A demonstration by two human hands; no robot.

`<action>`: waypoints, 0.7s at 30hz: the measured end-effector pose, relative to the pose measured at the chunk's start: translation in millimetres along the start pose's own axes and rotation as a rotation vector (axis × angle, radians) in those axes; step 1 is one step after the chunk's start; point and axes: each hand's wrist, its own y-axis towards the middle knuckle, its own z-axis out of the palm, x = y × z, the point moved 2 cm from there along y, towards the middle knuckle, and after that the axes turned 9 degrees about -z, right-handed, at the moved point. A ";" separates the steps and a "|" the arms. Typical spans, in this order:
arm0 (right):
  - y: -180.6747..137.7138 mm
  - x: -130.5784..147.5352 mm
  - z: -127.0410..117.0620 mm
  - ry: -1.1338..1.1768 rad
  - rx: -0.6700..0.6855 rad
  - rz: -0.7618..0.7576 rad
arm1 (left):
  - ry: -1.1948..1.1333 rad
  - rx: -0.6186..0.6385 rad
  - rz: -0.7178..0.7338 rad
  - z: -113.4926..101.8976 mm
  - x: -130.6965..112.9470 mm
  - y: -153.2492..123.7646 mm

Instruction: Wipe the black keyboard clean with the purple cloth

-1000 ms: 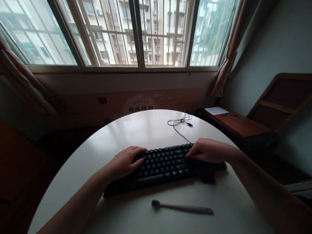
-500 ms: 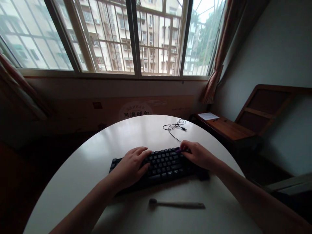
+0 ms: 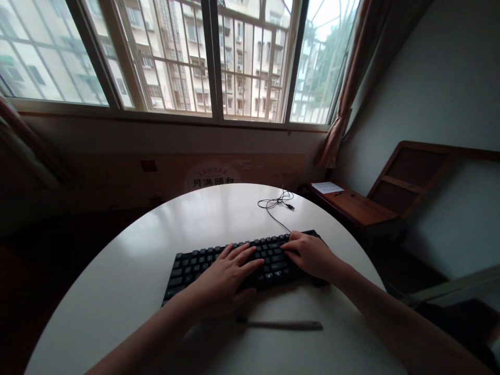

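A black keyboard (image 3: 184, 268) lies slightly slanted on the white round table (image 3: 113, 291). My left hand (image 3: 228, 273) rests across its middle, fingers spread over the keys and holding nothing. Over the right part of the keyboard, my right hand (image 3: 310, 254) is closed with thumb and forefinger pinched at the upper keys. Whatever sits in that pinch is mostly hidden; a small purple piece showed there earlier. Just in front of the keyboard lies a toothbrush (image 3: 283, 325), its dark head toward the left.
Behind the keyboard, its thin cable (image 3: 269, 208) lies loosely coiled with a USB plug (image 3: 289, 207). A wooden chair (image 3: 367, 208) with a paper sheet (image 3: 327, 187) on it stands right of the table. Beyond are a barred window (image 3: 219, 67) and curtains (image 3: 336, 135).
My left hand has slid right along the keyboard, uncovering its left keys. The right hand stays near the upper right keys, and the purple piece no longer shows clearly. The view has shifted slightly.
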 end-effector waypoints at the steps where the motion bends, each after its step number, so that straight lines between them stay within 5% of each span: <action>1: 0.7 -0.7 0.1 0.013 0.003 -0.014 | 0.004 0.002 -0.002 1.9 0.4 0.4; 12: -5.3 -2.1 3.6 0.171 0.010 -0.043 | -0.030 -0.014 -0.007 5.7 3.0 0.4; 21: -17.0 -19.1 -23.7 0.328 0.002 -0.077 | -0.034 -0.003 -0.016 3.8 3.0 0.5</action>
